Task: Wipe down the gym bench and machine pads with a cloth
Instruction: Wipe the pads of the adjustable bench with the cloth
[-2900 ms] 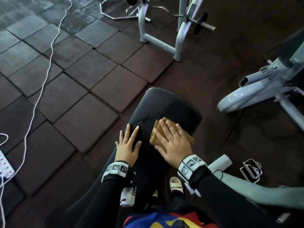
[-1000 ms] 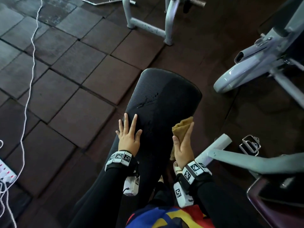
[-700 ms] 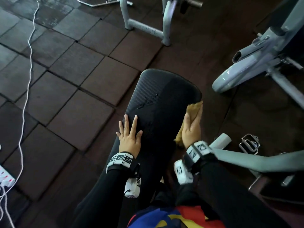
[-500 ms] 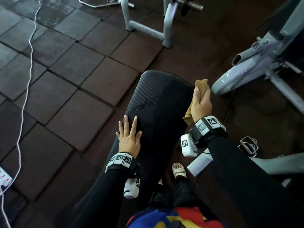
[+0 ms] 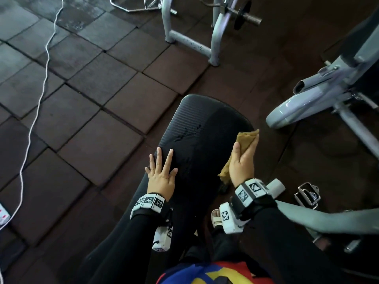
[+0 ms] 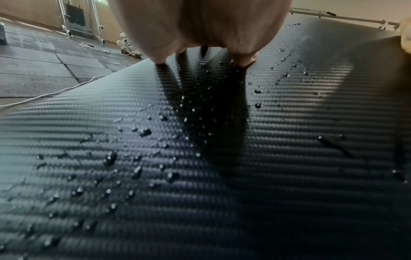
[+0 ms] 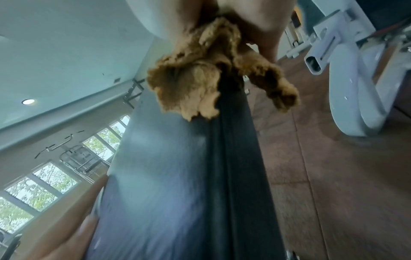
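Observation:
The black textured bench pad (image 5: 205, 128) runs away from me in the head view, and water drops (image 6: 142, 132) lie on its top. My left hand (image 5: 162, 173) rests flat on the pad's left part with its fingers spread. It shows as a palm (image 6: 200, 26) at the top of the left wrist view. My right hand (image 5: 244, 158) presses a tan cloth (image 5: 247, 136) against the pad's right side with straight fingers. In the right wrist view the cloth (image 7: 200, 79) bunches out from under the palm along the pad's edge (image 7: 177, 176).
A grey exercise bike (image 5: 307, 103) stands close on the right, its pedal (image 5: 307, 195) by my right wrist. A grey rack frame (image 5: 190, 44) stands beyond the pad. A white cable (image 5: 41, 89) crosses the rubber floor tiles to a power strip (image 5: 3, 214).
My right hand slid the cloth forward along the pad's right side to its far corner, then came back toward me. My left hand stayed flat on the pad.

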The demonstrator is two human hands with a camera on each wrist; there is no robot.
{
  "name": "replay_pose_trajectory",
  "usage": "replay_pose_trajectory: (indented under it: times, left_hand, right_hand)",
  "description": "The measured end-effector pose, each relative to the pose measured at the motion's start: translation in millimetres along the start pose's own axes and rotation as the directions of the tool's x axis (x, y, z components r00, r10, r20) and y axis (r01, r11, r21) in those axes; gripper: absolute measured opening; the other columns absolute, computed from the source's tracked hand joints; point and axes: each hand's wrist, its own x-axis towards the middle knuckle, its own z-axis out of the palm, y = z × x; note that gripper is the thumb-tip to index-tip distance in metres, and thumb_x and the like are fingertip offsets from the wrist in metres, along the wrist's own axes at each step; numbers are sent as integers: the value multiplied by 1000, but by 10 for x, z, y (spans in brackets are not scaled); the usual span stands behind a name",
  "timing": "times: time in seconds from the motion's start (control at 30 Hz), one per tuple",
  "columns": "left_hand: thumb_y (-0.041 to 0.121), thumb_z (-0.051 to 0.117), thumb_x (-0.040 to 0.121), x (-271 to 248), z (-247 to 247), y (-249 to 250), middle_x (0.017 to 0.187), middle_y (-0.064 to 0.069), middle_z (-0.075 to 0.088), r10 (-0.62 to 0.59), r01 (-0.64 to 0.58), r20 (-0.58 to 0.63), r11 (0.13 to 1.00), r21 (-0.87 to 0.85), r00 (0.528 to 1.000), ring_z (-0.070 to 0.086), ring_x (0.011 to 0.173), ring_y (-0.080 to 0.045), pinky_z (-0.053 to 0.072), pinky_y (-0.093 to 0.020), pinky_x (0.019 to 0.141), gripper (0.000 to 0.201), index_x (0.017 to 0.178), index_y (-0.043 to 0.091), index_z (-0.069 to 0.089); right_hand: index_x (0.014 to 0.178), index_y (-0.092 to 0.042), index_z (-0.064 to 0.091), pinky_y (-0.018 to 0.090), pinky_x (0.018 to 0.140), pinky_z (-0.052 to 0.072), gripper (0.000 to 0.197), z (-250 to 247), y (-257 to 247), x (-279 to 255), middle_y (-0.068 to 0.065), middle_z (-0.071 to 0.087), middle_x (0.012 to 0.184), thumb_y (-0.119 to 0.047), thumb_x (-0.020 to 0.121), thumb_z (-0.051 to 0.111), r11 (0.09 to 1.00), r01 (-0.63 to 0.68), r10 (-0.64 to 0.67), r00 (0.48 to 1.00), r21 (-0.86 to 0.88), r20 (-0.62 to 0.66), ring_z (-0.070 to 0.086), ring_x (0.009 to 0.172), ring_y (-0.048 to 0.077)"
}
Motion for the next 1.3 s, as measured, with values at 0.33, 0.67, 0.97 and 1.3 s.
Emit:
replay_pose_trajectory:
  times: [0.33, 0.67, 0.97, 1.3]
  left_hand:
    - [33, 41, 99, 2, 70, -21, 150, 20, -23, -4, 4, -25, 1000, 11, 1000, -27, 138, -13, -9, -52, 113, 66, 141, 47, -9]
    - [35, 40, 99, 2, 34, -30, 144, 28, -29, -13, 13, 15, 1000, 10, 1000, -32, 135, -9, -12, -46, 113, 66, 135, 58, -10]
    - [34, 40, 99, -2, 87, -26, 145, 27, -28, -26, 26, -13, 1000, 15, 1000, -33, 136, -10, -13, -46, 113, 66, 137, 54, -10]
    - [37, 41, 99, -366, 105, -161, 145, 28, -26, -99, 99, -2, 994, -55, 995, -28, 136, -1, -5, -42, 115, 67, 135, 55, -11]
  right_hand:
    - [114, -13, 46, 36, 76, 34, 47, -84, -814, 1037, 11, 57, 113, -53, 94, 30, 703, 223, 39, 936, -675, 350, 55, 104, 34]
    - [113, -21, 48, 35, 76, 34, 47, 809, -1379, 1419, 6, 60, 116, -59, 91, 31, 520, 543, 58, 748, -660, 661, 55, 108, 31]
    - [127, -27, 42, 37, 85, 38, 38, 212, -1116, 1293, 3, 51, 127, -48, 95, 39, 676, 478, -3, 763, -561, 646, 51, 113, 30]
    - [132, -28, 44, 52, 108, 18, 47, 1216, -1489, 1047, -4, 36, 146, -51, 92, 35, 168, 766, -15, 631, -620, 775, 28, 136, 26]
